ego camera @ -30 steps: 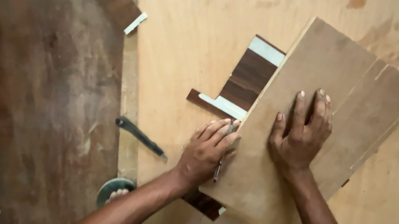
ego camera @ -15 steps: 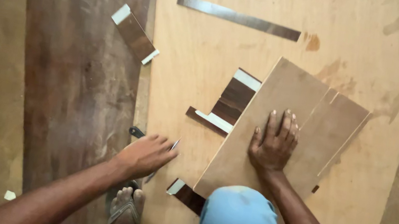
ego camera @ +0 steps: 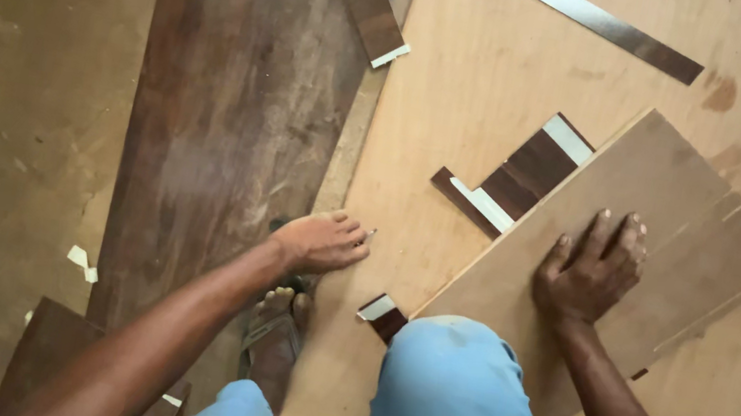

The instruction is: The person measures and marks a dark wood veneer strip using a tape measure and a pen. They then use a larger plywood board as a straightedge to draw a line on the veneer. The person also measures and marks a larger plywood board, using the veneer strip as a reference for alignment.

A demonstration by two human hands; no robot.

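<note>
- The right hand (ego camera: 589, 269) lies flat, fingers spread, pressing on one tan board (ego camera: 622, 222); its grip is apart and closes on nothing.
- The left hand (ego camera: 321, 242) rests at the seam between the dark plank and the plywood sheet, fingers drawn together around a small, thin tool (ego camera: 369, 233); only its tip shows.
- The tan board lies tilted on the large plywood sheet (ego camera: 474, 84) on the floor, with one blue-clad knee (ego camera: 447, 404) at its near corner.
- Three dark veneer strips (ego camera: 521, 172) with pale ends poke out from under the board.
- One more such strip (ego camera: 373, 3) lies across the dark plank's far edge.
- One long dark strip (ego camera: 587, 15) lies near the sheet's far edge.
- One wide dark plank (ego camera: 225, 111) lies left of the sheet.
</note>
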